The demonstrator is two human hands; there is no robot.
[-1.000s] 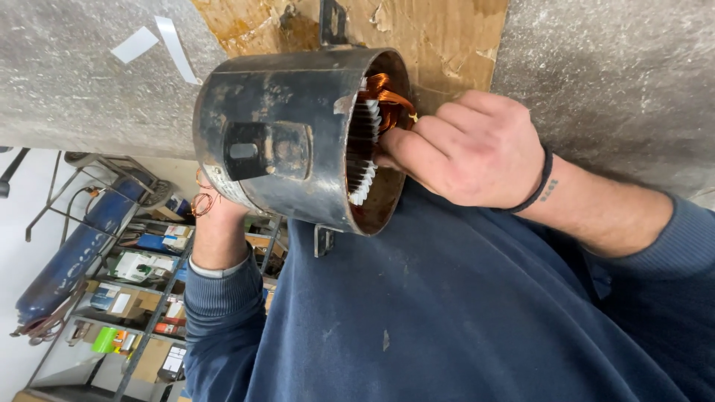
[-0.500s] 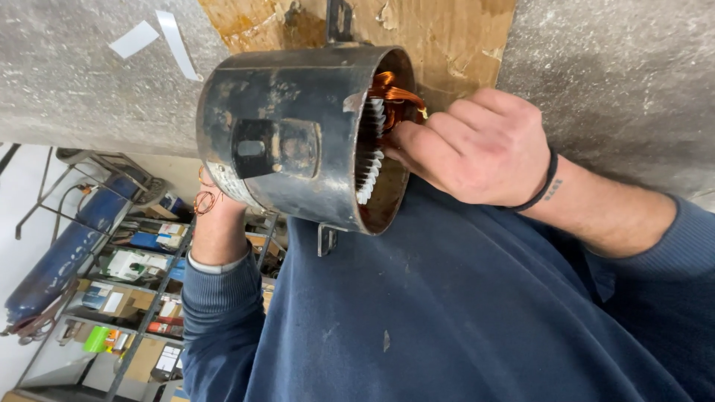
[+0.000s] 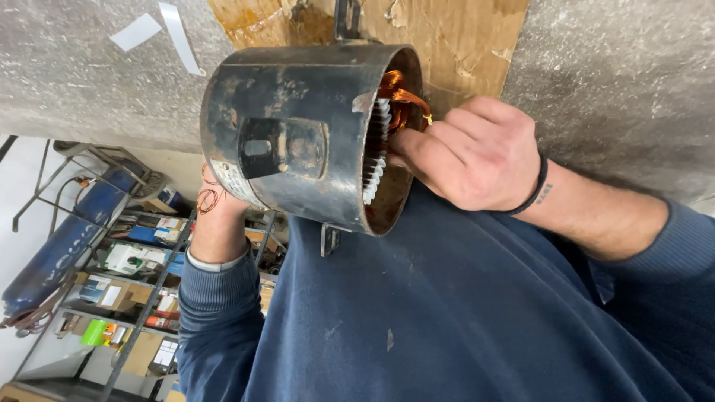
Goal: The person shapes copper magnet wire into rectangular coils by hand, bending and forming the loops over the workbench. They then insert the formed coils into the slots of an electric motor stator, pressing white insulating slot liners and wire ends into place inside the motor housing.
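Dark, worn steel motor housing (image 3: 298, 134), cylinder-shaped, lying on its side in the upper middle of the view, open mouth turned to the right. Inside the mouth, copper windings (image 3: 398, 93) and a ring of white slot liners (image 3: 376, 160). On the barrel, a square raised boss facing the camera; lower down, a curved pale label (image 3: 231, 179) wrapped round the rim, print too small to tell. A small metal foot bracket (image 3: 330, 240) hanging from the underside.

Right hand (image 3: 477, 152) at the open mouth, fingers bent and pressed together, tips tucked inside against the windings; whether pinching a wire, cannot tell. Black band on that wrist.

Left hand (image 3: 220, 197) behind the far end of the housing, mostly hidden, grip not to be told; a tangle of thin copper wire (image 3: 208, 197) just beside it. Both arms in blue sleeves.

Behind the housing, a grey surface (image 3: 611, 89) with a brown cardboard sheet (image 3: 462, 37) and two strips of white tape (image 3: 160, 30).

Off to the left, a metal shelf rack (image 3: 149, 298) with small boxes: white and green ones, blue ones, an orange one, a bright green packet. Near it, a blue gas cylinder (image 3: 67, 238).
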